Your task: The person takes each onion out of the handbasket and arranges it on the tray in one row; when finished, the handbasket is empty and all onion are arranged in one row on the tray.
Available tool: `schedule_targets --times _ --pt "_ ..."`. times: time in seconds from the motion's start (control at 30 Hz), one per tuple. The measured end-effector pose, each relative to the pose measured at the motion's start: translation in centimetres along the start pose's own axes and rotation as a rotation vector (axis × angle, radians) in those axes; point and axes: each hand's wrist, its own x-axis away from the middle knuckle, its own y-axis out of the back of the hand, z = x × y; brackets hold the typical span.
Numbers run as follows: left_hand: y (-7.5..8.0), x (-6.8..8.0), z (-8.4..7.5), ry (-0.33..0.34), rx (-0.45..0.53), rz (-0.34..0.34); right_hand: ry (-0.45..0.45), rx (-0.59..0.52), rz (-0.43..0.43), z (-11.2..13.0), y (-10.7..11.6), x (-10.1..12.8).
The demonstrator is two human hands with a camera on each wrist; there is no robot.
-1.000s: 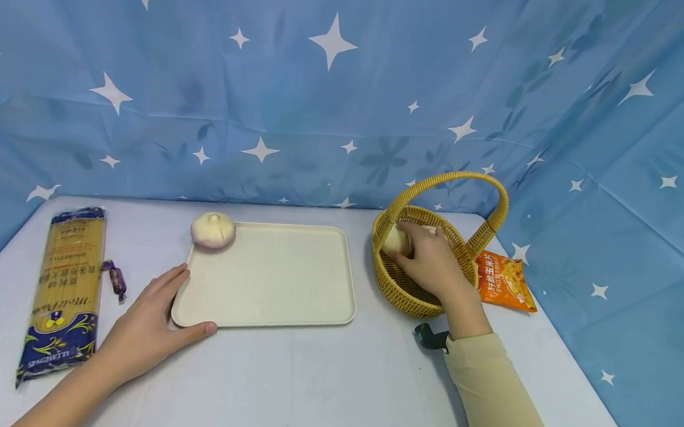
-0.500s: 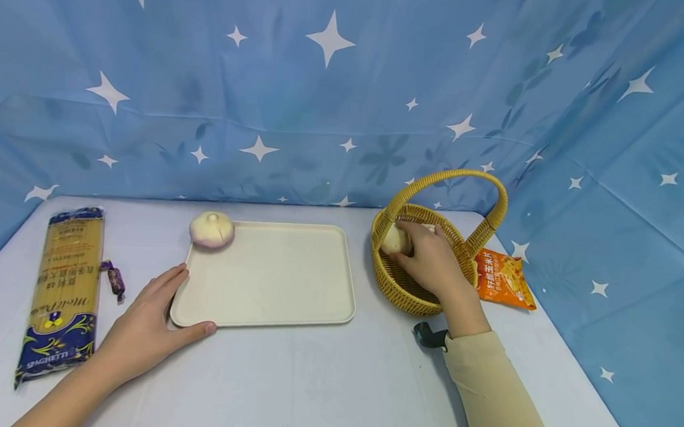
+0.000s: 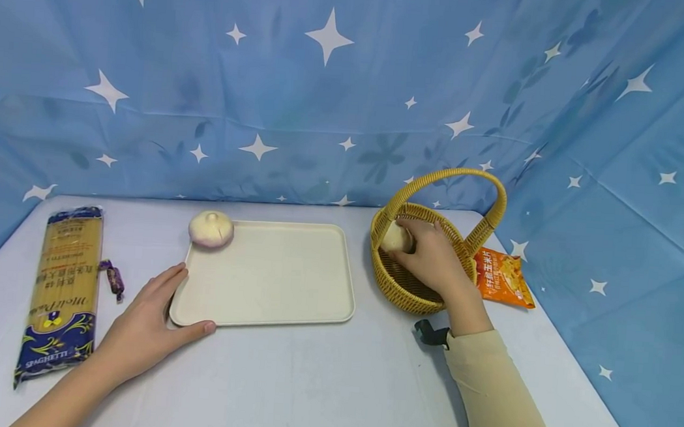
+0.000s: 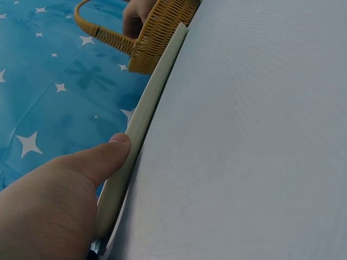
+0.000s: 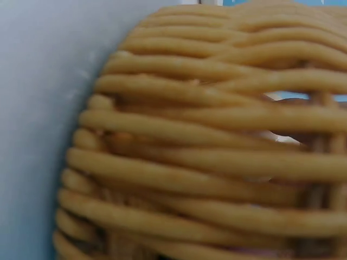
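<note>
My right hand (image 3: 433, 258) reaches into a yellow wicker basket (image 3: 398, 295) with a tall handle. Its thumb and fingers grip a whitish round bulb, which looks like garlic (image 3: 395, 238), at the basket's left inner side. Close weave of the basket (image 5: 179, 119) fills the right wrist view and hides most of what is behind. At the left end of a cream rectangular tray (image 3: 268, 274), my left hand (image 3: 149, 326) lies with fingers extended along the side and thumb against the near edge. A white and purple garlic bulb (image 3: 211, 229) sits on the tray's far left corner.
A spaghetti pack (image 3: 63, 294) lies at the far left, with a small purple-wrapped candy (image 3: 112, 279) beside it. An orange snack bag (image 3: 504, 277) lies right of the basket. Blue starry cloth (image 3: 325, 108) stands behind the white table (image 3: 308, 381).
My right hand has shifted very slightly inside the basket, and a pale patch seen beyond its knuckles is now covered. The left hand and tray stay in place.
</note>
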Motion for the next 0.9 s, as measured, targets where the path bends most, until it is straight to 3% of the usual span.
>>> schedule_targets --times 0.43,0.9 --pt "0.0 0.0 -0.1 -0.005 -0.011 0.000 -0.059 -0.093 -0.013 0.5 2.4 0.4" --pt "-0.1 0.1 0.1 -0.009 -0.015 -0.006 -0.049 -0.198 -0.037 1.0 5.7 1.5"
